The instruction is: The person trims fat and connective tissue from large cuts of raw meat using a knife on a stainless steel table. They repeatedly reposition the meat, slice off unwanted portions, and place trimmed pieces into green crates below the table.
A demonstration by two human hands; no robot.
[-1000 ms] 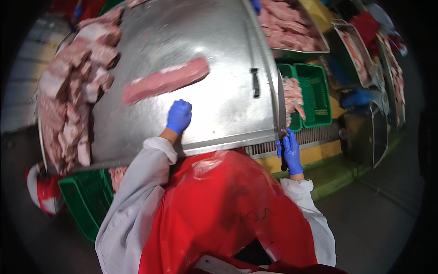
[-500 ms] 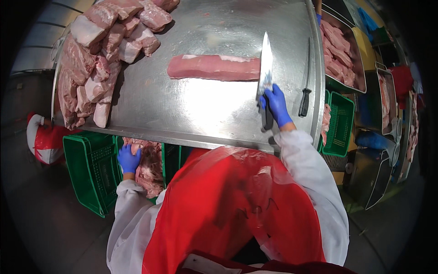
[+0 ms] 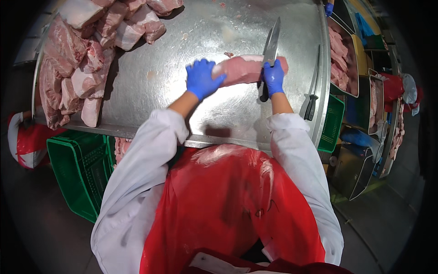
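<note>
With the view read as a dial, a long strip of pale pink meat is seen toward one o'clock, laid roughly crosswise on the metal table. Its nine o'clock end is touched by the left hand, blue-gloved, with the fingers spread. Near its three o'clock end, a large knife is gripped in the right hand, also blue-gloved, the fingers closed around the black handle. The blade is pointed just past twelve o'clock, across the strip; whether the meat is entered by its edge cannot be told. At two o'clock a slim black-handled rod is laid near the table's edge, and beyond it meat pieces are held in a metal tray. Thick meat cuts are heaped at ten o'clock. Green crates are seen below the table at eight o'clock and beside it at three.
</note>
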